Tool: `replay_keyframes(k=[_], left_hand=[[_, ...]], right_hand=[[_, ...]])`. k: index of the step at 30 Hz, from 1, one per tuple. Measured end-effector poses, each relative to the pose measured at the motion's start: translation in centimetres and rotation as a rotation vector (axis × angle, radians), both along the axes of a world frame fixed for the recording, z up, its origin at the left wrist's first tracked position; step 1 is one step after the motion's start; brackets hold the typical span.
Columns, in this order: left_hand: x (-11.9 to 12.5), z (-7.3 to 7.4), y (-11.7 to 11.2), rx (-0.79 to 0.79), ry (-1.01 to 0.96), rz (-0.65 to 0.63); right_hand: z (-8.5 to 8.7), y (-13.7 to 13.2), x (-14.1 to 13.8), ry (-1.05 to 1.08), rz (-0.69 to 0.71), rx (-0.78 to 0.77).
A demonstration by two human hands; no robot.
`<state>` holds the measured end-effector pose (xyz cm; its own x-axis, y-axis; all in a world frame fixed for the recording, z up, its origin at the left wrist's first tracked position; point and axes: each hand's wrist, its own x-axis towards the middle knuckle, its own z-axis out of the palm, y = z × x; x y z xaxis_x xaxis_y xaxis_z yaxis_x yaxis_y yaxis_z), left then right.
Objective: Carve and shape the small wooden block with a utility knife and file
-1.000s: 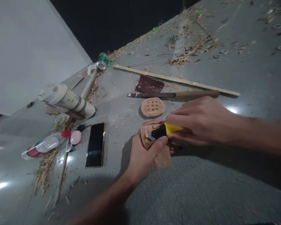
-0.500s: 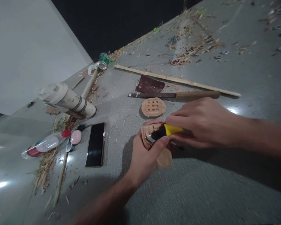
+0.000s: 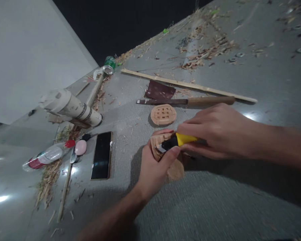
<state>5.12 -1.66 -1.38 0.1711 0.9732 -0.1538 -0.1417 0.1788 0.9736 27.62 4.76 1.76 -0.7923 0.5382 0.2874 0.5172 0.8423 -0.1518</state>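
Note:
My left hand (image 3: 154, 167) is wrapped round a light wooden block (image 3: 176, 170) with carved notches at its upper end. In my right hand (image 3: 215, 130) is a utility knife (image 3: 185, 138) with a yellow and black handle. Its short blade (image 3: 159, 148) lies over the block's carved face, pointing left, and my left thumb presses against the black front of the knife. Just beyond the block, a round wooden piece (image 3: 163, 114) with a grid of square holes lies flat on the table.
Behind lie a wood-handled file (image 3: 208, 101), dark red sandpaper (image 3: 160, 90) and a long wooden strip (image 3: 190, 84). On the left are a phone (image 3: 101, 155), a patterned tumbler (image 3: 77, 108), a plastic bottle (image 3: 43, 157) and a green can (image 3: 109, 65). Wood shavings (image 3: 208, 53) litter the far side.
The knife blade and the block have shifted very slightly under my hands. Both grips stay the same, and the whole view has drifted a little left.

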Motion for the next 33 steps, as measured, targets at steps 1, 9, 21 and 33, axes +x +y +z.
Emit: replay_keyframes(k=[1,9,21,33], left_hand=[[0.0,0.0,0.0,0.007,0.000,-0.004],[-0.1,0.0,-0.4,-0.049,-0.002,0.036],[0.2,-0.5,-0.7,-0.016,-0.016,0.136],[0.6,-0.2,-0.8,-0.019,-0.007,0.178]], right_hand=[[0.0,0.0,0.0,0.002,0.001,-0.002],[-0.6,-0.8,-0.5,-0.011,-0.072,0.029],[-2.8,-2.8,-2.3,0.101,-0.240,0.080],[-2.3,-2.9,-2.9,0.140,-0.232,0.048]])
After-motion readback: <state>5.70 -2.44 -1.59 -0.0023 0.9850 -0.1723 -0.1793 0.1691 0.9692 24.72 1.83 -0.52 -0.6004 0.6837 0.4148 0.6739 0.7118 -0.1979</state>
